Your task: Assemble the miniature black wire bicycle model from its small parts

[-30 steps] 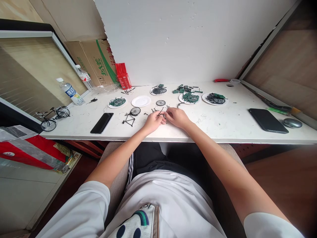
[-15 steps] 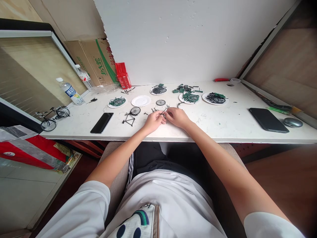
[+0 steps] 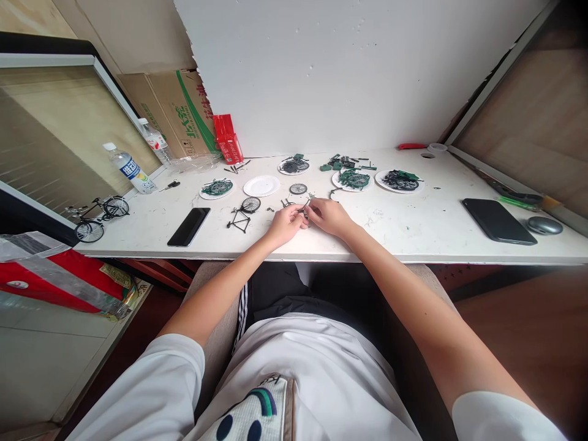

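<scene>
My left hand (image 3: 286,223) and my right hand (image 3: 327,215) meet over the front of the white table, fingertips pinched close together. Between them is a small dark part (image 3: 303,210), mostly covered by the fingers, so its kind does not show. Left of my hands lies a black model bicycle frame (image 3: 239,221) with a small wheel (image 3: 251,205) at its upper end. Beyond the fingers a loose spoked wheel (image 3: 298,189) rests flat, with several tiny parts (image 3: 287,203) nearer to me.
Paper plates of green and black parts (image 3: 353,179) stand behind, beside a bare white plate (image 3: 261,186). A phone (image 3: 189,226) and an assembled model bicycle (image 3: 101,215) are at left. Another phone (image 3: 498,221) and a mouse (image 3: 544,225) lie right. Bottles (image 3: 131,170) stand at back left.
Both hands stay pinched together in nearly the same place. The view has shifted very slightly; the things on the table lie as before.
</scene>
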The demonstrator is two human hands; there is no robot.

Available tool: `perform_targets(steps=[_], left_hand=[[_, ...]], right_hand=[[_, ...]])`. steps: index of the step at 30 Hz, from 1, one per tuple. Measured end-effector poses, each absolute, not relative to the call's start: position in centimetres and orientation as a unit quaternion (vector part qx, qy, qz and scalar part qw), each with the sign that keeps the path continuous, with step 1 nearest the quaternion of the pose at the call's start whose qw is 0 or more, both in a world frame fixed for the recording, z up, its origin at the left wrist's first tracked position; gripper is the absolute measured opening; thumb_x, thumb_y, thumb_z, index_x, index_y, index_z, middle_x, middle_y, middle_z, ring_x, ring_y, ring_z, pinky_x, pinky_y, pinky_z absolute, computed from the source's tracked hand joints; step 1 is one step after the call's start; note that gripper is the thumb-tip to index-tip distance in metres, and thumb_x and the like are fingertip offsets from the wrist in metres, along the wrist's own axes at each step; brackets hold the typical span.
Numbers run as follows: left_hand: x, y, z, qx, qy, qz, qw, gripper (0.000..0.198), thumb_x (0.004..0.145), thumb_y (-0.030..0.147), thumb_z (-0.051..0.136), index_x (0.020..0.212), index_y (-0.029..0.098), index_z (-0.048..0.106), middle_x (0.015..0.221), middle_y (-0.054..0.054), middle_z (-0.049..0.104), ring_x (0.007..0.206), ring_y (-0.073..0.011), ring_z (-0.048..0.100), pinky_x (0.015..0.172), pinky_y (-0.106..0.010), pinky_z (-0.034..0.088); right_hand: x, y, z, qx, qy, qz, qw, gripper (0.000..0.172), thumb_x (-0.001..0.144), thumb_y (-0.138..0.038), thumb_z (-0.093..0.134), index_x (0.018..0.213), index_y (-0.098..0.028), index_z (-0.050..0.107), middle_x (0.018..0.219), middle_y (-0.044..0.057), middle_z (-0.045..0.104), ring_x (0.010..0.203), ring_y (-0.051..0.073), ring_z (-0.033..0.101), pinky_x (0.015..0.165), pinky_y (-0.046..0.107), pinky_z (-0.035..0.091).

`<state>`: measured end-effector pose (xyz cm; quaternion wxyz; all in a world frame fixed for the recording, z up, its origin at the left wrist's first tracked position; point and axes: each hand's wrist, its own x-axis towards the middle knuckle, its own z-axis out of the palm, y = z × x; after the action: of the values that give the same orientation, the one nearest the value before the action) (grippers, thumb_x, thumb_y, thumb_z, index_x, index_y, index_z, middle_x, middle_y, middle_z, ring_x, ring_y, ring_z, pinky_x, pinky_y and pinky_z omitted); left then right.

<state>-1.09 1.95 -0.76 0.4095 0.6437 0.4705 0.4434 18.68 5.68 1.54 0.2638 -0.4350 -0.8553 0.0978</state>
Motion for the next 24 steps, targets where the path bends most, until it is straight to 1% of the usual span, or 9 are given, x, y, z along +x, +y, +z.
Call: perform_targets(steps=[9, 24], left_hand=[[-1.14, 1.95, -0.88, 0.652, 0.467, 0.441, 0.404, 0.034, 0.103, 0.015, 0.060, 0.136, 0.013, 0.067, 0.100, -0.009, 0.083, 0.088, -0.0190, 0.083, 0.092, -0.034, 0.063], [-1.27, 2.17, -1.26, 0.657, 0.460, 0.445, 0.398, 0.033, 0.101, 0.017, 0.065, 0.134, 0.014, 0.069, 0.099, -0.009, 0.083, 0.088, -0.0204, 0.083, 0.093, -0.036, 0.063]], right_hand=[[18.73, 5.91, 1.32, -0.428, -0.858, 0.099, 0.267, 0.034, 0.108, -0.038, 0.048, 0.080, -0.022, 0.058, 0.086, 0.009, 0.074, 0.069, 0.019, 0.054, 0.065, 0.032, 0.030], [18.68, 5.91, 1.34, -0.442, -0.860, 0.092, 0.238, 0.036, 0.110, -0.040, 0.046, 0.084, -0.021, 0.063, 0.092, 0.011, 0.076, 0.074, 0.021, 0.058, 0.067, 0.032, 0.031]])
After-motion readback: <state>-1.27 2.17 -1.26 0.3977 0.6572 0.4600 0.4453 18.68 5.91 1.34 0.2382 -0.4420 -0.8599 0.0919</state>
